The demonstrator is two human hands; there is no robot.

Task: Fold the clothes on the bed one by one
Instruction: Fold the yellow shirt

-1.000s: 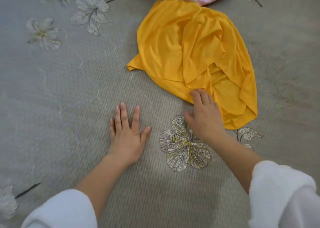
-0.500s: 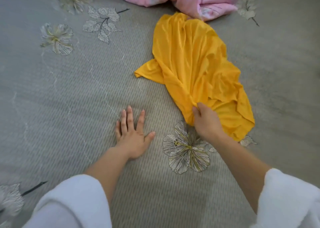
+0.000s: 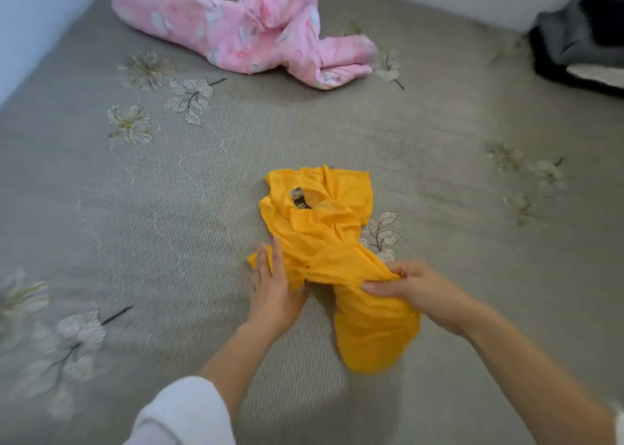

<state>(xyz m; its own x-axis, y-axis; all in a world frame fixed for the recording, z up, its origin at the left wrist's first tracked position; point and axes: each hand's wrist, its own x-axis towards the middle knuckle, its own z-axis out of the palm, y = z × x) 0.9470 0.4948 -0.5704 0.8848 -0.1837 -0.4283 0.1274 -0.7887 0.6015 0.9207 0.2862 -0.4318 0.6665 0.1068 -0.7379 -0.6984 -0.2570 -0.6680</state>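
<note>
Yellow fabric, a crumpled yellow garment (image 3: 332,242), lies bunched in the middle of the bed (image 3: 202,208), whose grey-green woven cover is printed with pale flowers. A dark label shows inside its neckline at the far end. The right hand (image 3: 415,292) pinches a gathered fold of the garment between thumb and fingers, lifting it slightly, and the cloth hangs below in a loose lobe. The left hand (image 3: 273,289) has straight fingers held together, pressed against the garment's left edge; whether it grips the cloth is unclear. Farther away, near the wall, lies a rumpled pink patterned garment (image 3: 250,36). At the far right corner sits a pile of dark clothes (image 3: 580,46), blurred.
</note>
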